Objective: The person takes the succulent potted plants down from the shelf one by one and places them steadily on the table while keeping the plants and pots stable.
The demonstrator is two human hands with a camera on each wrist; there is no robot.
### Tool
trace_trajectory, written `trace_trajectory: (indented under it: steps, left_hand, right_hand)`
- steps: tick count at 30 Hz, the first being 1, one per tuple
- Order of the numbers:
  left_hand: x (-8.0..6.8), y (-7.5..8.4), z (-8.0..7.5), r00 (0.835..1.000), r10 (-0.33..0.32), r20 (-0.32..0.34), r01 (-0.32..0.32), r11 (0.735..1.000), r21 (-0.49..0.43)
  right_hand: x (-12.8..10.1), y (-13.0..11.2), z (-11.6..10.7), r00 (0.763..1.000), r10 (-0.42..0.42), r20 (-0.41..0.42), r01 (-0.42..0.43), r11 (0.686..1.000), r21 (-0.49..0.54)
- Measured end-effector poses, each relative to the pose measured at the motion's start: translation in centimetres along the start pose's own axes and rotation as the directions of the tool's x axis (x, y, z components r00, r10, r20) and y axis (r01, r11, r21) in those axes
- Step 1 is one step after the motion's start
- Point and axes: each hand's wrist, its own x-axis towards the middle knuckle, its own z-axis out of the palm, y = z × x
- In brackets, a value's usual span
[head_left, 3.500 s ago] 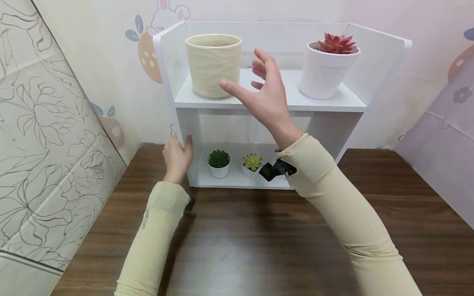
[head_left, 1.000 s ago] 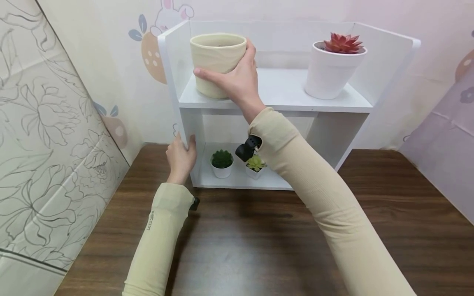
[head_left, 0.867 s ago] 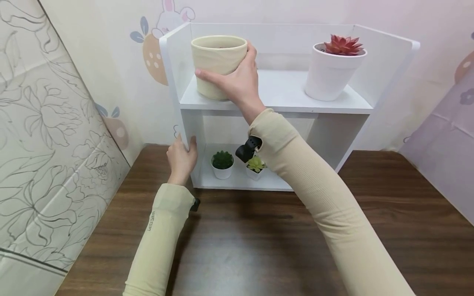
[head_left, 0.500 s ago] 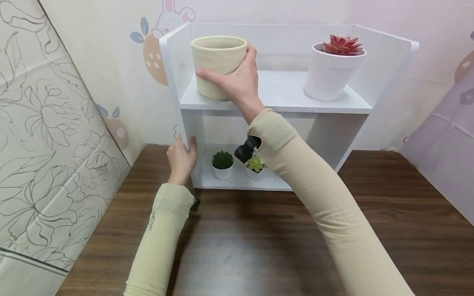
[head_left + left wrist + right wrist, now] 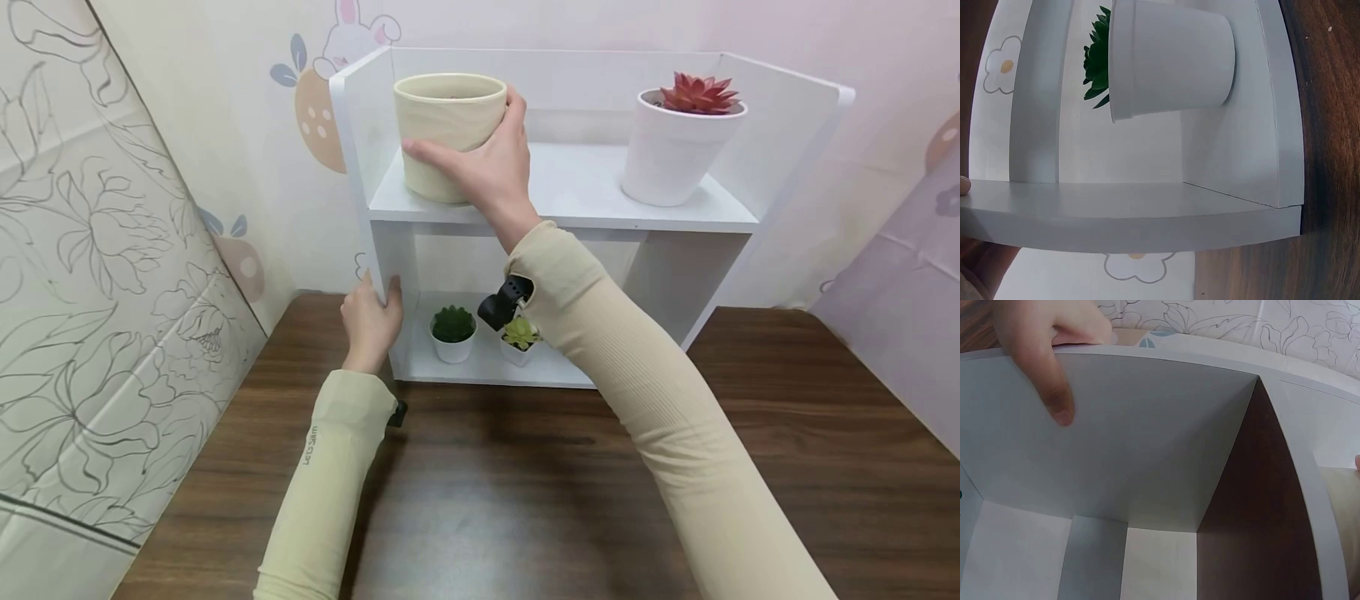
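The cream pot point(image 5: 442, 123) stands on the white shelf point(image 5: 576, 179), near twelve o'clock of the head view; the right hand's point(image 5: 491, 171) fingers are grasping it at its four o'clock. The left hand point(image 5: 371, 323), at seven o'clock from the pot, grips the side panel point(image 5: 367, 129).

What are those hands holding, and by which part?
The right hand grips the round, cream-coloured pot by its front and right side; the left hand grips the boxy white shelf unit by its left side panel.
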Motion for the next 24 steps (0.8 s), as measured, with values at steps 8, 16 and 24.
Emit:
trace_trajectory:
  steps: [8, 16, 24]
  left_hand:
    - [0.04, -0.14, -0.01, 1.000, 0.002, 0.004, -0.002, 1.000, 0.003]
    - [0.28, -0.19, -0.14, 1.000, 0.012, 0.004, -0.012, 1.000, 0.011]
    - [0.00, -0.15, -0.20, 1.000, -0.001, 0.011, 0.001, 1.000, 0.007]
  right_hand:
    - [-0.07, 0.09, -0.10, 1.000, -0.007, -0.008, 0.008, 0.999, 0.046]
    - [-0.30, 0.00, -0.44, 0.999, -0.032, -0.007, 0.032, 0.994, 0.107]
    - [-0.91, 0.08, -0.76, 0.999, -0.040, 0.007, 0.039, 0.988, 0.149]
